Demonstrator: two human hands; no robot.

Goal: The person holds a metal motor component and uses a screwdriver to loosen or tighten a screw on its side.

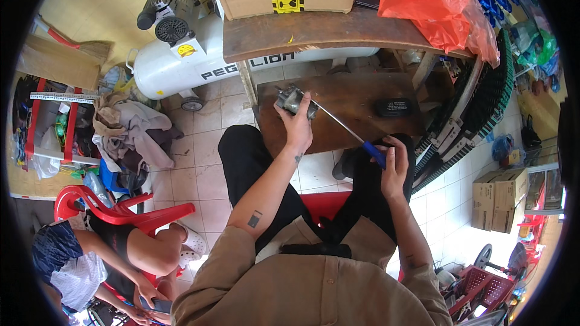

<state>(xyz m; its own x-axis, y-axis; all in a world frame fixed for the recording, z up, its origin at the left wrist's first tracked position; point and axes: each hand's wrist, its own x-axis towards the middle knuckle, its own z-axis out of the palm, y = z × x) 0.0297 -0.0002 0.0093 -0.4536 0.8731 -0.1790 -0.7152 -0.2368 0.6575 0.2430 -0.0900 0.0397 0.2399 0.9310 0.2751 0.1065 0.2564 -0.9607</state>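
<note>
A small metal motor part (291,99) is gripped in the left hand (297,125) above the low wooden counter (350,105), and the blue handle of a long screwdriver (347,128) is closed in the right hand (394,169). Since the part is held unsupported, the tip could be knocked off its seat and driven into the left fingers, or the part dropped onto the tiled floor (205,169).

I see pale tiled floor (205,175) | wooden workbench (314,33) ahead | red plastic chair (130,214) left | daylight.
</note>
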